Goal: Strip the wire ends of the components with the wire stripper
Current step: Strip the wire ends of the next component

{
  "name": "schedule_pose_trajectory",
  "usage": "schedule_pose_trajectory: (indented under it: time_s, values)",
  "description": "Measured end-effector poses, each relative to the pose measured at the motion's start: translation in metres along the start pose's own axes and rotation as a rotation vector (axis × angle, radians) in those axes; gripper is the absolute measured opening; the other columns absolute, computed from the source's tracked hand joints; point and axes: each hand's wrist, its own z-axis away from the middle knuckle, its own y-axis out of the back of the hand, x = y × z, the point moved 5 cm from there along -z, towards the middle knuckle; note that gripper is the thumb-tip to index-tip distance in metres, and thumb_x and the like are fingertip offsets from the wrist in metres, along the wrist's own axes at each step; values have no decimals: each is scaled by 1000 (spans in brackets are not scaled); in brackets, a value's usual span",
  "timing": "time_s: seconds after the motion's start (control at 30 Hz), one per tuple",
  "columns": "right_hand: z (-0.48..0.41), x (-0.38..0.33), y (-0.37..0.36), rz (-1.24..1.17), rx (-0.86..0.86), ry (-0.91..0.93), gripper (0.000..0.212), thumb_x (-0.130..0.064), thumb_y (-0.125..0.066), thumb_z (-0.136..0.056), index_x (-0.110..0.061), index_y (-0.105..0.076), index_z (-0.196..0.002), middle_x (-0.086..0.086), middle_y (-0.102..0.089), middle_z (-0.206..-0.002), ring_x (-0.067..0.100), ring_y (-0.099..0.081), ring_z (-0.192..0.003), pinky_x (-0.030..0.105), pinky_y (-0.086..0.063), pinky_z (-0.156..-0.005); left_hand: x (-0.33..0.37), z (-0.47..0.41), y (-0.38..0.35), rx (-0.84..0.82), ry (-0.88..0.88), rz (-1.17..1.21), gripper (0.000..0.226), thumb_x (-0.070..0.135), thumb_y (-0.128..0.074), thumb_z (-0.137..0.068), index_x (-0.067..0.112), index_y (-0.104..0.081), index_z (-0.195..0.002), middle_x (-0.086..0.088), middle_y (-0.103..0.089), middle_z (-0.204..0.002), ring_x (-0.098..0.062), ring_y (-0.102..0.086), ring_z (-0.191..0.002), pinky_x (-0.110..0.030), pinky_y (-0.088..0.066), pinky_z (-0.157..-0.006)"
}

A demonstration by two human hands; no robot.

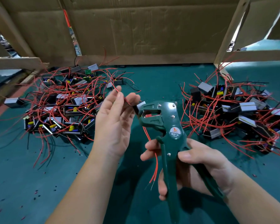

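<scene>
Centrally, the right hand (199, 165) grips the green wire stripper (168, 125) above the teal surface (23, 175). The left hand (115, 120) pinches a red wire (115, 88) in its fingers (120, 96) just beside the stripper's head, between two piles of components (74, 101).

Two bare forearms (90, 183) show from 7 and 5 o'clock of the view, smooth and slender, ending in the left hand (115, 120) and the right hand (197, 165). The fingers (116, 96) are long, and the nails (187, 155) (clearest on the right thumb, near 4 o'clock of centre) are cut short and plain.
</scene>
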Motion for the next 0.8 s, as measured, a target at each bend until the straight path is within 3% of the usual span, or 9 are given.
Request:
schedule_pose_trajectory:
  time_s: [0.13, 0.23, 0.37, 0.47, 0.6, 0.8]
  values:
    - [3, 4, -3, 72, -1, -72, 58, -23, -70, -78, -1, -52, -129, 24, -53, -133, 34, -65, -77, 40, -51, -72, 3, -4, 5, 92, 53, 21, 8, 17, -51, -97, 19, -59, -96, 3, -73, -74, -9, -71, -68, -18, -55, -60]
    - [9, 2, -6, 120, -49, -97, 54, -20, -63, -82, -5, -50, -131, 28, -49, -136, 33, -64, -81, 34, -52, -71, 2, -6, 8, 141, 110, -17, 8, 24, -58, -93, 21, -64, -90, 8, -71, -73, -2, -59, -52, -19, -52, -54]
    - [13, -10, -4, 42, -107, -49, 58, -27, -65, -83, -5, -46, -134, 35, -50, -130, 34, -66, -82, 35, -50, -72, 7, -7, 5, 50, -35, -157, 17, 12, -53, -95, 16, -66, -86, 11, -64, -67, 0, -42, -42, -15, -44, -48]
    - [11, -17, 7, 17, 36, 53, 60, -30, -70, -78, -7, -53, -131, 31, -63, -109, 37, -66, -79, 48, -47, -77, 8, -3, -2, -85, -122, -367, 15, 13, -60, -90, 18, -69, -79, 10, -62, -68, -1, -39, -44, -15, -42, -53]
    - [5, -19, 20, -43, 297, 173, 73, -26, -85, -56, 2, -61, -119, 29, -65, -88, 39, -65, -71, 51, -54, -69, 7, 6, -9, -178, -214, -657, 16, 16, -61, -86, 22, -70, -73, 16, -61, -62, 3, -47, -52, -10, -39, -53]
    - [5, -19, 14, -26, 276, 178, 68, -27, -84, -59, 3, -62, -116, 29, -64, -86, 40, -65, -71, 50, -54, -70, 3, 13, -15, -233, -262, -773, 20, 7, -63, -90, 20, -66, -76, 18, -57, -56, 3, -45, -47, -10, -37, -46]
